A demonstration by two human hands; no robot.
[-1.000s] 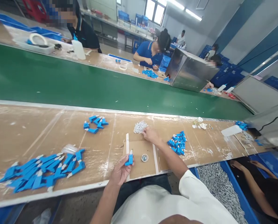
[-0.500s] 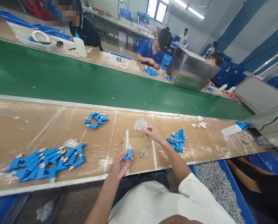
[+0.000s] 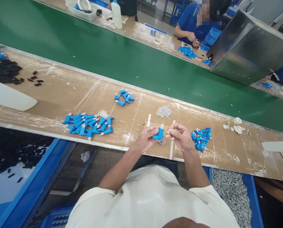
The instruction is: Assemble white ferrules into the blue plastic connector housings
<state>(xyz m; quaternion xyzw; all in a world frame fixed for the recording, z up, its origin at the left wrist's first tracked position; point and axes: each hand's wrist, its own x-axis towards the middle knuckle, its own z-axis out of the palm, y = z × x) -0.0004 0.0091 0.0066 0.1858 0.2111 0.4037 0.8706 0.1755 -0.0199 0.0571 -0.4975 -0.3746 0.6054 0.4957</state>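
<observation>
My left hand (image 3: 146, 138) pinches a blue plastic connector (image 3: 159, 134) with a white tip, held upright over a small cardboard mat (image 3: 160, 148). My right hand (image 3: 180, 136) sits just to its right, fingers pinched on a tiny white piece (image 3: 170, 129) too small to name, close to the connector's tip. Below the two hands lies a small round metal part (image 3: 162, 141). A heap of small white pieces (image 3: 164, 111) lies beyond the mat. A pile of blue connectors (image 3: 201, 138) is right of my right hand.
A larger pile of blue connectors (image 3: 87, 123) and a small group (image 3: 124, 97) lie to the left on the taped wooden bench (image 3: 60, 91). A green conveyor belt (image 3: 96, 50) runs behind. Another person (image 3: 191, 25) works across it beside a metal box (image 3: 246, 50). Black pieces (image 3: 5, 71) lie far left.
My right hand has come back from the heap of white pieces to meet my left hand and the connector over the mat. The camera has tilted down and to the left.
</observation>
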